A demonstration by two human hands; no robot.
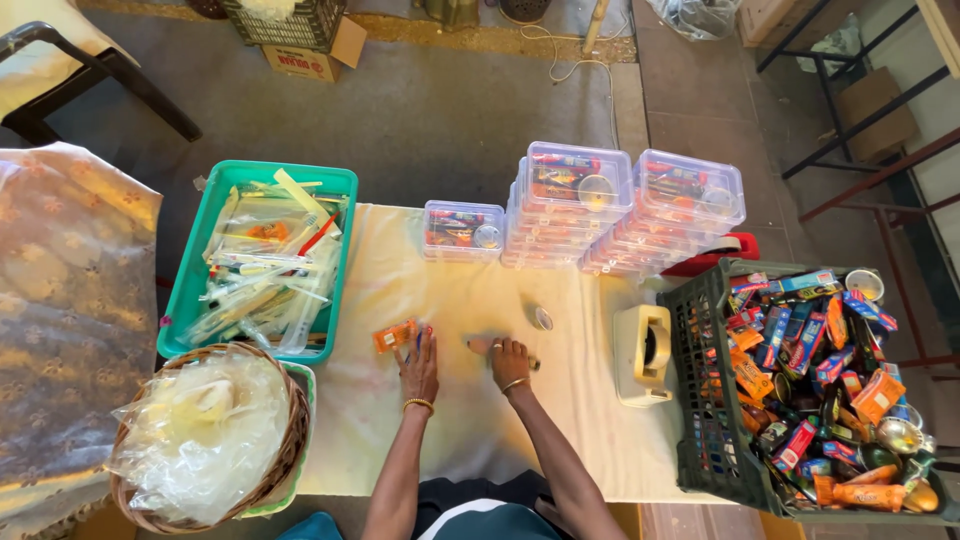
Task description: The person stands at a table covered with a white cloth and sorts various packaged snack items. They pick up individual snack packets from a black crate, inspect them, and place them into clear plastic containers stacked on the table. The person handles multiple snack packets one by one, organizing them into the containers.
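My left hand [420, 366] lies flat on the cream cloth of the table [470, 430], fingers spread, its tips touching a small orange packet [394, 336]. My right hand [509, 360] rests just to the right, fingers curled over a thin dark stick-like item [477, 345] on the cloth; the grip is unclear. A small round tin [541, 318] sits a little beyond the right hand. One clear lidded box [463, 230] with packed items stands alone further back.
A green tray [190, 290] of plastic-wrapped sticks is at left, a wicker basket [290, 440] of clear bags below it. Stacks of filled clear boxes [625, 205] stand at the back right. A tape dispenser [642, 353] and a dark crate [700, 400] of colourful packets are at right.
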